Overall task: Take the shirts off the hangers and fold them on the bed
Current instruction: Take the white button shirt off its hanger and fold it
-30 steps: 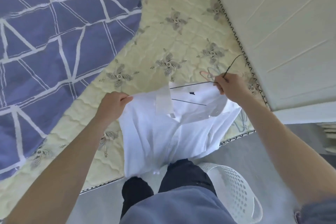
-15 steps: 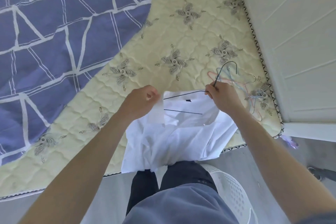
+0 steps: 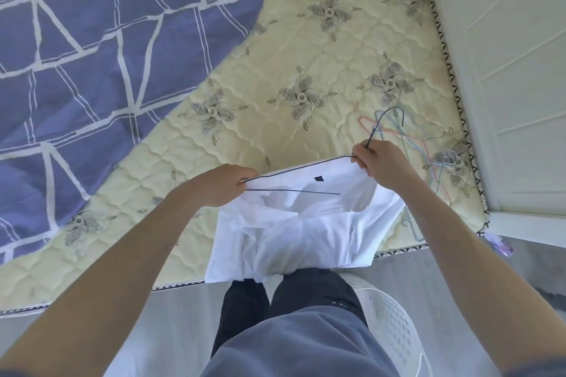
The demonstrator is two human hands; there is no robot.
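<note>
A white shirt point(image 3: 294, 229) hangs from a dark wire hanger point(image 3: 306, 167) over the near edge of the bed point(image 3: 275, 76). My left hand point(image 3: 220, 185) grips the hanger's left corner together with the shirt's shoulder. My right hand point(image 3: 379, 162) grips the hanger at the base of its hook, which curves up above my fingers, and pinches the shirt's collar edge. The shirt's lower part drapes down in front of my legs.
Several loose wire hangers point(image 3: 410, 144), pink and blue, lie on the mattress by my right hand. A blue patterned duvet point(image 3: 92, 55) covers the bed's left side. A white laundry basket point(image 3: 395, 324) stands on the floor at my right. A white panelled wall point(image 3: 514, 70) borders the bed.
My left hand has moved right from the shirt's outer shoulder to the hanger's left corner. The view has tilted, showing more of the hook and the loose hangers.
</note>
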